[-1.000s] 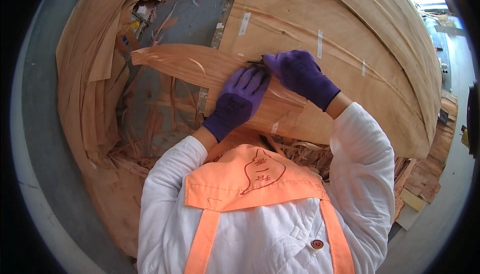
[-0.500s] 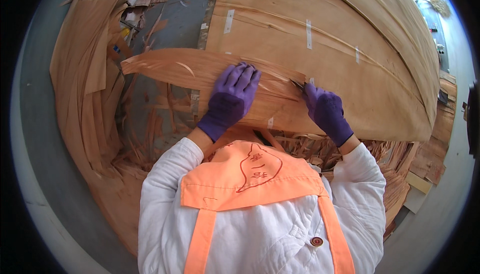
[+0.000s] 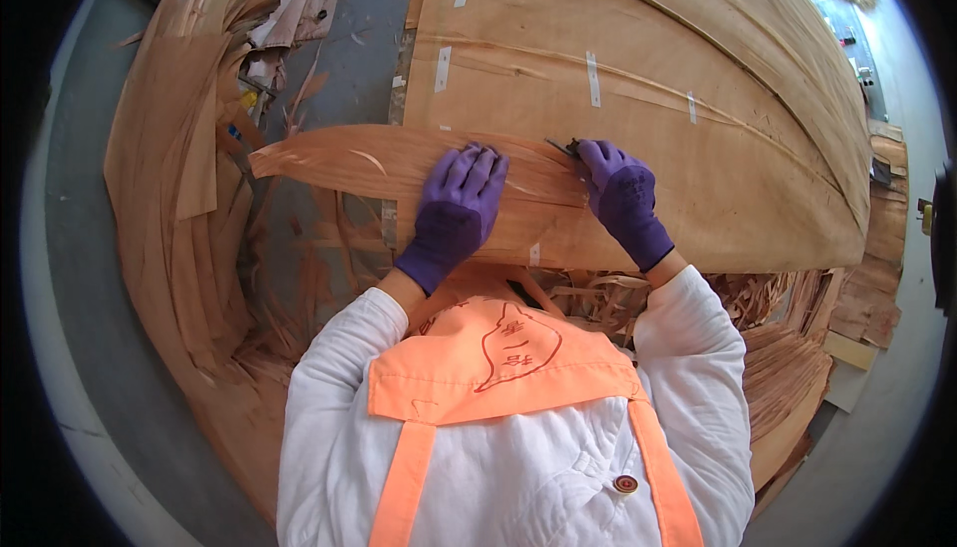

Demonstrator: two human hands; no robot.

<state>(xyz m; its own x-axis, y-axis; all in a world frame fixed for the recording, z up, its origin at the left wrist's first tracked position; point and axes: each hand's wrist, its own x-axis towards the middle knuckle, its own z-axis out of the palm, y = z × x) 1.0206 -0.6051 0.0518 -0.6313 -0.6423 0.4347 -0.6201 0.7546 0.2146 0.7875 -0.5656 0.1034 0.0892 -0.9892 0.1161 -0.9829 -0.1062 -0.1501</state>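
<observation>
A long reddish-brown strip of wood veneer [image 3: 334,158], tapered at its left end, lies across a large light-brown veneer sheet [image 3: 738,188]. My left hand [image 3: 459,203], in a purple glove, lies on the strip with its fingers stretched forward and the palm down. Close to the strip's right end, my right hand [image 3: 623,193], gloved alike, grips a small dark knife [image 3: 560,147]. Its blade points left and away from me, at the strip's far edge. The handle is mostly hidden in my fingers.
Stacked veneer strips [image 3: 164,188] stand along the left. Torn scraps [image 3: 598,300] heap up between me and the sheet. White tape pieces [image 3: 593,78] stick to the sheet, and long raised seams cross it. More wood pieces [image 3: 877,248] lie at the right.
My right hand with the knife has moved away from me and slightly left, to the strip's far edge. My left hand stays on the strip. The whole view has shifted a little.
</observation>
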